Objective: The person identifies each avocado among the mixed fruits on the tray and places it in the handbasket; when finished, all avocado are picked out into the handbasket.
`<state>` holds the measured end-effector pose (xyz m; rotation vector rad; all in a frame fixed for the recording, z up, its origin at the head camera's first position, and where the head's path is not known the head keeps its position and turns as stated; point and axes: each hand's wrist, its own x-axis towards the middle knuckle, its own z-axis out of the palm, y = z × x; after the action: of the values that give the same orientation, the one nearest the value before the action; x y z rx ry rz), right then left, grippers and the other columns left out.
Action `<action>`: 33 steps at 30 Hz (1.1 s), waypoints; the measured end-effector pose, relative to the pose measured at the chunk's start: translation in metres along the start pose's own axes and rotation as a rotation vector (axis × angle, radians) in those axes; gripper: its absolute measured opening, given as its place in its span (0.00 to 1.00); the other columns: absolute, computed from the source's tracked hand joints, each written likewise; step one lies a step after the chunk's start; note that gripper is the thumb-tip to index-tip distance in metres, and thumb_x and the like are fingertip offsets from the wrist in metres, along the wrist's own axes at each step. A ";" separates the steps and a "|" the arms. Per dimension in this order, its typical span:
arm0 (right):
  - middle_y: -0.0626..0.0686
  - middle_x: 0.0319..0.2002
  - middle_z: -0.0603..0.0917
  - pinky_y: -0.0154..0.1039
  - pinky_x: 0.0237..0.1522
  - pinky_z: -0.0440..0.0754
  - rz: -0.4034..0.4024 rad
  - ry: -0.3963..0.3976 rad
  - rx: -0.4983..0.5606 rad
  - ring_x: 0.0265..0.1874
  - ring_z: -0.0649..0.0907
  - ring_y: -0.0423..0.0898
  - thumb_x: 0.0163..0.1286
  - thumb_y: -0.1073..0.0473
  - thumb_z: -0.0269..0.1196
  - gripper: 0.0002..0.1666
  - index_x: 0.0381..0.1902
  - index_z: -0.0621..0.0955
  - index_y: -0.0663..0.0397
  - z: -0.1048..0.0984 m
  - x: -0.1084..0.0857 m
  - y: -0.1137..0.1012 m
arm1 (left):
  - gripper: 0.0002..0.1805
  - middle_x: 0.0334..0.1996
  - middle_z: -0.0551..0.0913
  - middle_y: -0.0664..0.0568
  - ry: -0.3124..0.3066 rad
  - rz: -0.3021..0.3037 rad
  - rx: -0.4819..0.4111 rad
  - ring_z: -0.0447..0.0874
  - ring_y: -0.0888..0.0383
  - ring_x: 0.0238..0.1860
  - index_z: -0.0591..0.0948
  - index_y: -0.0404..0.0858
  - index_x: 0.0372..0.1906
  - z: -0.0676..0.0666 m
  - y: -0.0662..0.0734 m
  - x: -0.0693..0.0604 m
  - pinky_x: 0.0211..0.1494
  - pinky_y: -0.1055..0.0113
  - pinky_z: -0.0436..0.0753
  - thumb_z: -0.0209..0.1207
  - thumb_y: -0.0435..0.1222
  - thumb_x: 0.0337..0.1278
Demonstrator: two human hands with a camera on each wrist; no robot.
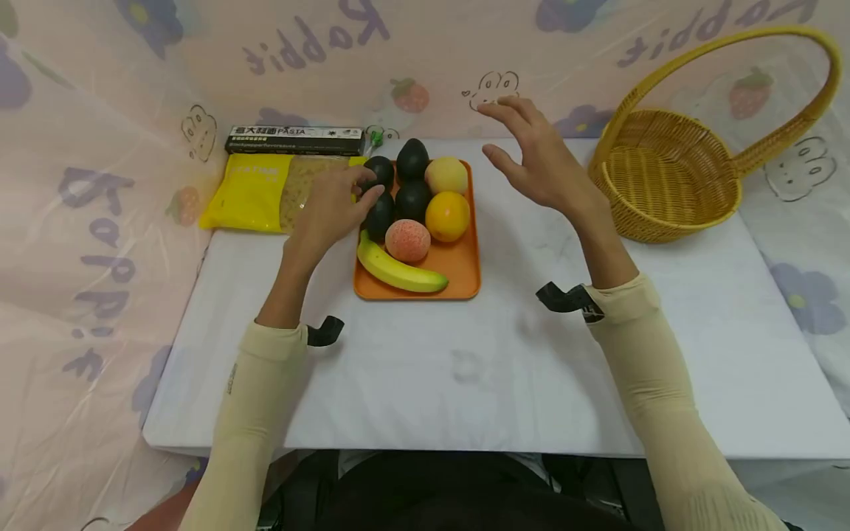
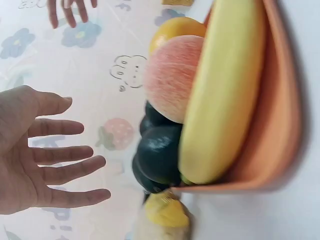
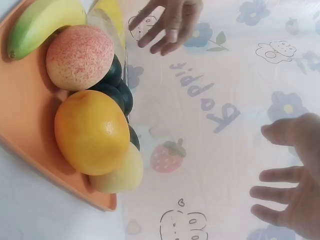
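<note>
An orange tray [image 1: 458,276] holds a banana [image 1: 398,269], a pinkish peach [image 1: 408,240], an orange [image 1: 448,216], a pale yellow-pink peach [image 1: 446,176] and several dark green avocados [image 1: 412,160]. My left hand [image 1: 332,199] hovers at the tray's left side near the avocados, and in the left wrist view its fingers [image 2: 70,172] are spread and hold nothing. To the right of the tray, my right hand [image 1: 531,158] is raised in the air, fingers extended. The right wrist view shows that hand [image 3: 295,185] apart from the fruit.
A yellow wicker basket [image 1: 664,214] with a tall handle stands at the back right. Behind my left hand lie a yellow pasta bag [image 1: 252,192] and a black pasta box [image 1: 292,140]. A printed cloth [image 1: 425,44] hangs behind the white table [image 1: 425,376].
</note>
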<state>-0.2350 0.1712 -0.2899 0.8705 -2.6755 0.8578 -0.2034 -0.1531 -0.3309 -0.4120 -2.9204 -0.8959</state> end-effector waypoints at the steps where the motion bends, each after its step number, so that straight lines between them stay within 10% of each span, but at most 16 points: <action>1: 0.60 0.79 0.64 0.56 0.82 0.61 -0.004 -0.002 0.010 0.80 0.64 0.57 0.80 0.54 0.59 0.32 0.79 0.68 0.47 0.000 0.000 0.000 | 0.23 0.57 0.85 0.36 -0.010 -0.014 -0.010 0.80 0.41 0.54 0.82 0.33 0.63 0.002 -0.002 -0.001 0.58 0.48 0.82 0.58 0.45 0.75; 19: 0.59 0.77 0.67 0.53 0.82 0.62 -0.057 -0.090 0.051 0.78 0.68 0.57 0.79 0.55 0.59 0.31 0.77 0.70 0.50 0.019 0.013 -0.013 | 0.30 0.68 0.78 0.37 -0.090 -0.272 -0.108 0.79 0.40 0.65 0.74 0.36 0.72 0.021 -0.028 -0.030 0.66 0.45 0.82 0.56 0.48 0.75; 33: 0.61 0.76 0.68 0.56 0.79 0.67 -0.076 -0.305 0.139 0.76 0.70 0.59 0.78 0.56 0.61 0.31 0.76 0.70 0.52 0.059 0.035 -0.019 | 0.40 0.65 0.76 0.34 -0.338 -0.406 -0.218 0.88 0.41 0.51 0.53 0.32 0.81 0.034 -0.043 -0.053 0.58 0.51 0.87 0.55 0.38 0.72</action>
<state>-0.2527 0.1072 -0.3165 1.2160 -2.8390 0.9735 -0.1631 -0.1810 -0.3892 0.0352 -3.2936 -1.3195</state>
